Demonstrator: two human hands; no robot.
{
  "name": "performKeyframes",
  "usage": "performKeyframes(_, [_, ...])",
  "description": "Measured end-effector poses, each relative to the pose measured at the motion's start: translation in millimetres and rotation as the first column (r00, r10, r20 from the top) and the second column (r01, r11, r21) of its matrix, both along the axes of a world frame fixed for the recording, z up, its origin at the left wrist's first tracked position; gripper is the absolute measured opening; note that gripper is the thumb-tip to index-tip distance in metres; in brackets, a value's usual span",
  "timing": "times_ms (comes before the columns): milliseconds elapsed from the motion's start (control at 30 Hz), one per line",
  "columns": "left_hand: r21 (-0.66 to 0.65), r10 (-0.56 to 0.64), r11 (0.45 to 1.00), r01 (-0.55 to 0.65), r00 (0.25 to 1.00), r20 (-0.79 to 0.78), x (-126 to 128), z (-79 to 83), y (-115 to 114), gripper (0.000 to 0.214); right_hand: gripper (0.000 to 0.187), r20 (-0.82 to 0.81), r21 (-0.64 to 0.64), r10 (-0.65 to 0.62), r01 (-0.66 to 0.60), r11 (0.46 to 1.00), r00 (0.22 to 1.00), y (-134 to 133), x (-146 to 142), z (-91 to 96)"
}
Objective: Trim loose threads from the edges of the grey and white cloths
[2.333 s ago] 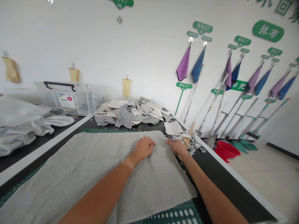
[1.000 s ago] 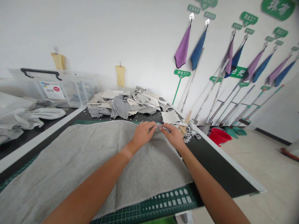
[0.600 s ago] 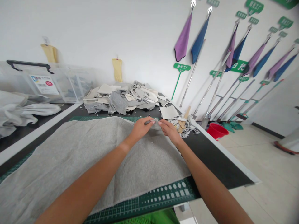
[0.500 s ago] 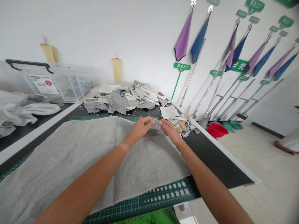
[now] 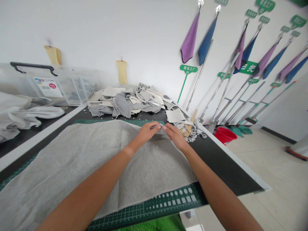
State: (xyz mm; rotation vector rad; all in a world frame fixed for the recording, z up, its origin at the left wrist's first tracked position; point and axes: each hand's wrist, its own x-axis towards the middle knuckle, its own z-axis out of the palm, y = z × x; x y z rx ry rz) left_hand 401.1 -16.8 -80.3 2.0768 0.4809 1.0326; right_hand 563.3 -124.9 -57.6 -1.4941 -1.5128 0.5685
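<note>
A large grey fleece fabric sheet (image 5: 149, 173) lies spread over the green cutting mat (image 5: 154, 205), hanging beyond the mat's near side. My left hand (image 5: 145, 133) and my right hand (image 5: 176, 137) meet near its far edge. Their fingertips pinch a small raised fold of the fabric (image 5: 160, 129). A thin grey sliver shows at my left fingertips (image 5: 155, 127), perhaps fabric or a small metal tool; the fingers hide most of it.
A heap of grey and cream fabric scraps (image 5: 125, 104) stands beyond the sheet. A white cloth piece (image 5: 175, 115) and tangled offcuts (image 5: 189, 130) lie to the right. A clear plastic storage box (image 5: 57, 86) and crumpled grey cloth (image 5: 21, 114) are at left.
My hands have moved from lying flat on the fabric to pinching a fold at its far edge. A small metal tool seen between them earlier is now mostly hidden. The view has shifted.
</note>
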Motion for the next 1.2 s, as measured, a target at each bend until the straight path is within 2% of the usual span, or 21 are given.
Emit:
performKeyframes(333, [-0.032, -0.047, 0.998, 0.048, 0.999, 0.020, -1.4, 2.1, -1.1, 0.030, 0.035, 0.159, 0.083, -0.009, -0.005, 0.997, 0.987, -3.4, -1.9, 2.9])
performKeyframes(467, [-0.036, -0.067, 0.997, 0.069, 0.997, 0.042, -2.1, 0.6, 0.1, 0.029, 0.036, 0.208, 0.079, -0.015, -0.001, 0.997, 0.978, -3.6, -1.1, 2.0])
performKeyframes(700, [-0.064, -0.104, 0.992, 0.109, 0.992, 0.074, -2.6, -0.3, -0.9, 0.031, 0.038, 0.203, 0.078, 0.014, -0.030, 0.996, 0.979, -1.8, -0.2, -0.3])
performKeyframes(867, [-0.093, -0.097, 0.990, 0.105, 0.992, 0.087, -2.7, 0.6, -3.8, 0.033, 0.041, 0.206, 0.094, -0.007, -0.013, 0.996, 0.979, -0.6, -0.1, 0.6])
performKeyframes(1067, [-0.123, -0.033, 0.991, 0.046, 0.994, 0.108, 0.4, -4.1, 1.0, 0.029, 0.039, 0.199, 0.046, -0.004, -0.006, 0.999, 0.980, -2.6, -3.3, 3.1])
performKeyframes(1200, [-0.148, -0.060, 0.986, 0.077, 0.991, 0.119, 1.0, -6.3, 2.7, 0.028, 0.040, 0.212, 0.041, -0.023, 0.015, 0.999, 0.977, -2.1, -3.5, 2.1])
